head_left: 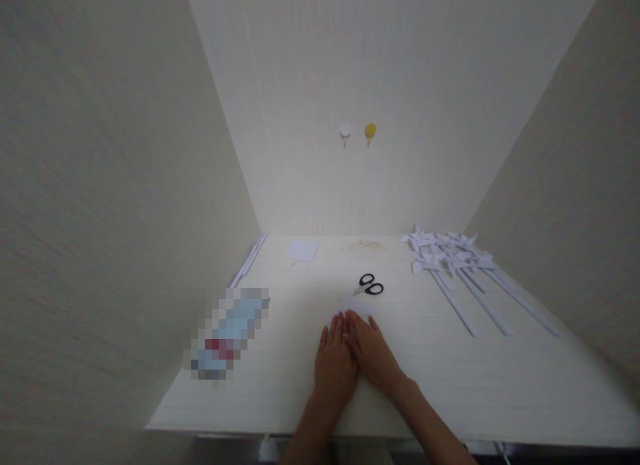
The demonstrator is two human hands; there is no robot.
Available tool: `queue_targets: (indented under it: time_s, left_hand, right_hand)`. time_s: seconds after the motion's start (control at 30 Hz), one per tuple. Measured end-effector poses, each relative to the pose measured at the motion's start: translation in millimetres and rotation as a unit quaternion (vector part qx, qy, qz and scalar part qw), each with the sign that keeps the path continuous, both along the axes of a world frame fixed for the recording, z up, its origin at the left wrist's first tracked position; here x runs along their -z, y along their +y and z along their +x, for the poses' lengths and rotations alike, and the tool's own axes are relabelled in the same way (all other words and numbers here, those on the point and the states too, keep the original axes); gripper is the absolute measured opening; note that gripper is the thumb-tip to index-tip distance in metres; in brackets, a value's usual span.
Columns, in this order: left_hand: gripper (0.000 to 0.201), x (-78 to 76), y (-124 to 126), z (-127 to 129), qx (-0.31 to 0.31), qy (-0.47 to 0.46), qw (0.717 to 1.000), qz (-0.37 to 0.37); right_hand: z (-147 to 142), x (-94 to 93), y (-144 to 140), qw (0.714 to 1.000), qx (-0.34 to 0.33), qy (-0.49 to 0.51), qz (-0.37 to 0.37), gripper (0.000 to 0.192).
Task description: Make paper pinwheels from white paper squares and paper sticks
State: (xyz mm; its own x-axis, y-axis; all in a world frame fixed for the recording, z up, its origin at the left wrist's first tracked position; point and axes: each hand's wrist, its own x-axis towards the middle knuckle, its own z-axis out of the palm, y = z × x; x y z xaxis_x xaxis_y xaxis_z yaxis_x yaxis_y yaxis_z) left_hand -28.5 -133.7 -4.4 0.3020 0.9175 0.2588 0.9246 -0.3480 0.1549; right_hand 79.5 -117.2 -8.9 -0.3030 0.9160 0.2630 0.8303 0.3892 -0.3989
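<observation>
I saw my left hand (334, 358) and right hand (373, 351) flat, gripping nothing, on what looked like a white paper sheet (353, 307); pressing evenly would crease best.

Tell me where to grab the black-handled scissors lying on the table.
Grip the black-handled scissors by their two loop handles, which point right and away; the blades aim left, toward the white paper sheet. Coming from the right side keeps fingers off the blades.
</observation>
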Motion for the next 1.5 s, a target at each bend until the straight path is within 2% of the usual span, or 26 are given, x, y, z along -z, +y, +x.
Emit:
queue_targets:
  time_s: [0.13,0.23,0.43,0.63,0.73,0.83,0.97,1.17,1.37,1.5]
  left_hand:
    - [0.049,-2.4,0.3,0.3,-0.001,-0.010,0.999,-0.031]
    - [0.048,-3.5,-0.1,1.3,-0.004,-0.016,0.999,-0.039]
    - [0.047,-3.9,-0.1,1.6,-0.006,-0.007,0.999,-0.033]
    - [0.049,-3.5,0.0,0.6,-0.003,0.005,1.000,-0.027]
    - [0.049,-1.4,0.3,0.3,-0.003,0.005,1.000,-0.015]
    - [0.048,0.7,0.7,0.1,-0.006,0.001,1.000,-0.003]
    - [0.047,3.2,0.5,-1.3,-0.007,0.002,1.000,0.002]
    - [0.048,2.6,2.5,6.9,-0.013,0.013,1.000,0.014]
    - [0.045,0.5,10.9,39.2,0.029,0.007,1.000,0.011]
    - [0.045,4.9,11.7,40.4,0.048,0.016,0.999,0.010]
  right_hand:
    - [-8.1,-7.8,-1.4,0.999,-0.008,0.012,-0.033,0.044]
    - [-3.7,-6.5,-1.6,1.000,-0.008,-0.005,-0.028,0.045]
    - [27.7,7.1,1.7,0.998,0.054,-0.034,0.006,0.044]
    - [57.8,7.0,4.9,0.993,0.120,-0.009,0.016,0.040]
    - [59.8,6.0,4.5,0.993,0.112,0.005,0.046,0.045]
    - [57.5,6.0,2.4,0.995,0.075,0.002,0.065,0.048]
    - [53.8,7.6,-0.7,0.999,0.017,-0.030,0.034,0.043]
    - [53.9,9.3,-0.3,0.999,0.011,-0.029,0.009,0.048]
    - [56.7,13.4,4.0,1.000,0.011,-0.011,0.013,0.052]
    - [56.3,13.6,6.2,1.000,0.017,0.013,0.017,0.049]
